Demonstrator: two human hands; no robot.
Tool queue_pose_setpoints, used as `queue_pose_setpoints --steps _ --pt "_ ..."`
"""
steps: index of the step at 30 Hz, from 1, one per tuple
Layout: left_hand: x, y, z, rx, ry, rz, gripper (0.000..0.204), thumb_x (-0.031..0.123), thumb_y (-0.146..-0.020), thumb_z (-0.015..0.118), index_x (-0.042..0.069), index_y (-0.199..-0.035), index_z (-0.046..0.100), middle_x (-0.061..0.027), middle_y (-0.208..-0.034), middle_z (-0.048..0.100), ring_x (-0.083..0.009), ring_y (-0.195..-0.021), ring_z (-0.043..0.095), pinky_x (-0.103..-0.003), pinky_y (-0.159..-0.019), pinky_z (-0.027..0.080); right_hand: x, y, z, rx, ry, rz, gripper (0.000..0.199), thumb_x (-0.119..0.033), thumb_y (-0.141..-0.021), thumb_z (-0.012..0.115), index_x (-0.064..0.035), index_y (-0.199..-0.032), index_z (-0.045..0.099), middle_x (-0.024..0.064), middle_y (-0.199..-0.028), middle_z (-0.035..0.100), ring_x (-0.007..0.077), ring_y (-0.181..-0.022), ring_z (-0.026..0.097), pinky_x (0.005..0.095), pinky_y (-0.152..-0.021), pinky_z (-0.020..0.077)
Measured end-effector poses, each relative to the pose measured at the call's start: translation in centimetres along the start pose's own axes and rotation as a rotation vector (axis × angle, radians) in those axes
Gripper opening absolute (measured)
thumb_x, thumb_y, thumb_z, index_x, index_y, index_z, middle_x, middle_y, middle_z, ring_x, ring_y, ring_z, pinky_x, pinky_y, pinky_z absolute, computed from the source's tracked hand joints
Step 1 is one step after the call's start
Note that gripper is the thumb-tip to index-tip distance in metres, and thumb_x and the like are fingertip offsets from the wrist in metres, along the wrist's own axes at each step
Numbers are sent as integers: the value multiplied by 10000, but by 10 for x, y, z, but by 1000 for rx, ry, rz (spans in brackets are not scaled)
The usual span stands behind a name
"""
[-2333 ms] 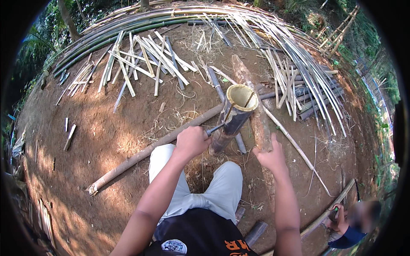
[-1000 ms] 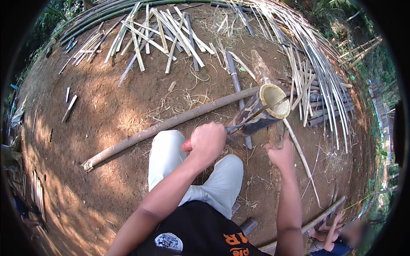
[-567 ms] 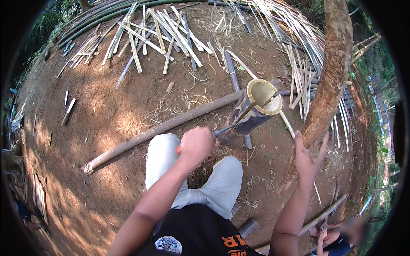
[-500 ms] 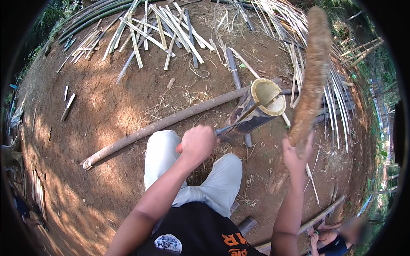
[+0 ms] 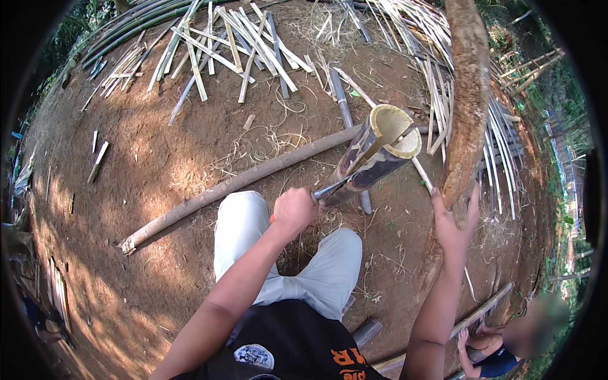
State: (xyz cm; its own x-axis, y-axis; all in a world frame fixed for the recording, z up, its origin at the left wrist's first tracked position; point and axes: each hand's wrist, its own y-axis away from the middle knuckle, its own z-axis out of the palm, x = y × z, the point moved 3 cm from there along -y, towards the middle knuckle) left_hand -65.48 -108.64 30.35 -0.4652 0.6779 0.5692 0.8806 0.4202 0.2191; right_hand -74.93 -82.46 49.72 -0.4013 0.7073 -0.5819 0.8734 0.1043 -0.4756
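My left hand (image 5: 295, 210) is closed round the handle of a long-bladed knife (image 5: 330, 188). Its blade is sunk in a split running down a thick, dark bamboo section (image 5: 375, 170). That section leans away from me, and its pale cut top (image 5: 391, 123) is parted in two halves. On the right, my right hand (image 5: 453, 228) has a thick, rough wooden club (image 5: 467, 107) between thumb and fingers. The grip looks loose, with the fingers fairly straight alongside the wood. The club stands nearly upright beside the bamboo, apart from the knife; its lower end passes behind my hand.
A long pole (image 5: 234, 182) lies across the dirt ahead of my knees. Split bamboo strips (image 5: 237, 47) are strewn at the back, with more strips (image 5: 497, 145) at the right. Thin curled shavings (image 5: 272, 145) litter the ground. Another person (image 5: 494, 351) sits at lower right.
The club has swung more upright, and my right hand has shifted slightly right, its fingers loosening. The split in the bamboo has lengthened and widened, with the blade lower in it.
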Motion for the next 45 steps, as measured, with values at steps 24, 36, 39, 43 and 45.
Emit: queue_pose_setpoints --steps 24,36,39,43,45 --pt "-6 -7 39 -86 -172 5 295 286 -918 620 27 -928 761 -218 -820 735 -387 -798 739 -482 -757 599 124 72 65 -311 84 353 760 -245 -765 759 26 -1403 448 256 -1103 718 440 -972 711 495 -910 543" --pt "-47 -13 40 -106 -195 -26 310 319 -875 637 32 -899 751 -222 -861 737 -394 -839 734 -497 -787 595 227 212 137 -305 272 588 701 -319 -738 803 -4 -1281 492 310 -1094 693 485 -1059 660 531 -928 527" --pt "-48 -6 36 -108 -194 -42 322 333 -878 636 32 -896 749 -225 -860 734 -395 -843 731 -497 -795 592 252 273 154 -531 357 855 706 -361 -761 812 -14 -1286 491 326 -1128 678 490 -1080 657 531 -950 525" --pt "-43 -11 41 -114 -201 -6 342 360 -878 657 33 -901 751 -224 -860 734 -395 -844 731 -495 -802 590 300 350 189 -657 338 927 670 -374 -787 802 -3 -1284 551 309 -1150 683 484 -1123 649 522 -973 525" --pt "-32 -12 47 -142 -191 8 352 378 -873 677 34 -898 751 -223 -862 734 -396 -848 730 -494 -805 589 318 363 194 -759 308 897 643 -327 -794 801 0 -1294 562 304 -1154 686 476 -1133 649 520 -981 521"
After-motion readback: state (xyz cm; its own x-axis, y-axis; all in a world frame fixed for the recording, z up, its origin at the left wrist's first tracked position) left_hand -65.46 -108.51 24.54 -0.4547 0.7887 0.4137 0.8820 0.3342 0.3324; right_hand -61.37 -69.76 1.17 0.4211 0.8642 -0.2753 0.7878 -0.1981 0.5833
